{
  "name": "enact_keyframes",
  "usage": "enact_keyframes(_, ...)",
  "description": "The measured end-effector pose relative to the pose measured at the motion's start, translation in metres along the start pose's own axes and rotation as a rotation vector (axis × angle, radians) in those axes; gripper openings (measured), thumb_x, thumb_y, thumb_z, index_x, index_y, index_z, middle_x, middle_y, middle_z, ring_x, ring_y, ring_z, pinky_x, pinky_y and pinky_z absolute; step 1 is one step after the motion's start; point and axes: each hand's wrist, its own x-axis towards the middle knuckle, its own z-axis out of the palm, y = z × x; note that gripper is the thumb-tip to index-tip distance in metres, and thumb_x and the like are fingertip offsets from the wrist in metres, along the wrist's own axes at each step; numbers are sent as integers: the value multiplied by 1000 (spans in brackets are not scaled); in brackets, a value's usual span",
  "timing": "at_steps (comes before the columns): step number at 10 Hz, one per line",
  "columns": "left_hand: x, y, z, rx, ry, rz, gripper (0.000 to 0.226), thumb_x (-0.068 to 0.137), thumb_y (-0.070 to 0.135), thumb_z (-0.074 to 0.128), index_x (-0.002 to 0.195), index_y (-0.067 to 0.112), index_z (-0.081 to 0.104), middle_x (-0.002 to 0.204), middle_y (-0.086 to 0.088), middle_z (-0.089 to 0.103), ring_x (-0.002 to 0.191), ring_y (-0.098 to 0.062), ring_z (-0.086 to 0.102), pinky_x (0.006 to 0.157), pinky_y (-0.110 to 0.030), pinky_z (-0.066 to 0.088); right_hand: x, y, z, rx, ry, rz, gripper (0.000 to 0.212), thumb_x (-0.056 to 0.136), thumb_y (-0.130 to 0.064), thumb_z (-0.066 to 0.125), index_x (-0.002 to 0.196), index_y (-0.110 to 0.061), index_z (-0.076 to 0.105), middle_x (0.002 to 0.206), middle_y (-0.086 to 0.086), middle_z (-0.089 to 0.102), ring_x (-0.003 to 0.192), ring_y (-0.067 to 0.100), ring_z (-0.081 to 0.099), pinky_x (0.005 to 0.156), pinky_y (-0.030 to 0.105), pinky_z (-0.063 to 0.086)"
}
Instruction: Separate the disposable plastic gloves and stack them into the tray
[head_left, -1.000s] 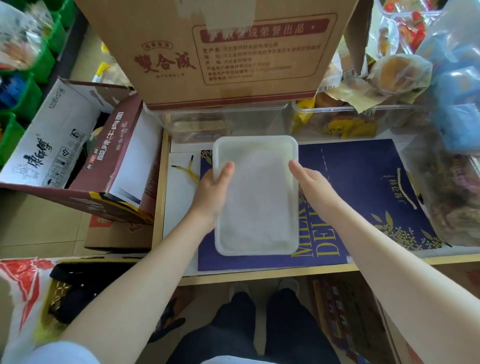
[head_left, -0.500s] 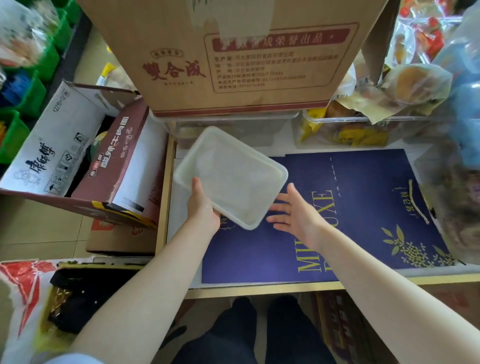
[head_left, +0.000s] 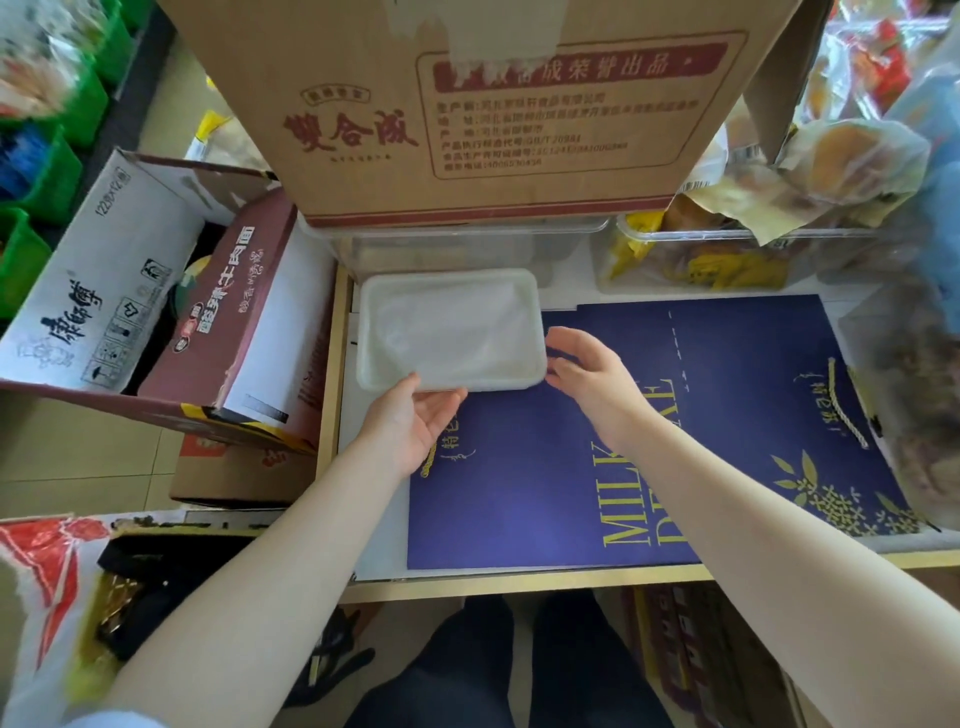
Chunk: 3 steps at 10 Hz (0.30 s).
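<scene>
A white translucent plastic tray (head_left: 530, 332) lies at the back left of the table, partly on the blue bag. Thin clear plastic gloves (head_left: 441, 327) lie crumpled inside it. My left hand (head_left: 415, 421) is palm up at the tray's near rim, thumb touching the rim and fingers relaxed beside it. My right hand (head_left: 587, 374) hovers at the tray's right near corner with loosely spread fingers, holding nothing.
A flat blue paper bag (head_left: 727, 415) with gold print covers most of the table. A large cardboard box (head_left: 467, 104) sits on clear bins (head_left: 467, 249) behind the tray. Bagged snacks (head_left: 852, 166) crowd the right. Open cartons (head_left: 156, 291) stand left of the table edge.
The tray went from the table's middle, lifted and tilted in my left hand, to lying flat at the back left. My right hand followed it to its right edge.
</scene>
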Motion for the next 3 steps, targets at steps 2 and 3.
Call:
enact_keyframes(2,5,0,1,90,-3,-24,41,102,34,35,121,0,49,88,-18,65,55,-20,69,46,-23,54,-4,-1,-4,-196,4,21,38,93,-8,48,129,-19,52,124,-6,57,114,11,53,93,23,42)
enact_keyframes(3,-8,1,-5,570,7,-62,60,94,59,33,109,6,58,93,-11,70,67,-21,69,51,-21,50,-17,-2,-12,-462,81,-54,37,95,-14,47,131,-18,48,115,-5,60,105,14,56,81,22,41)
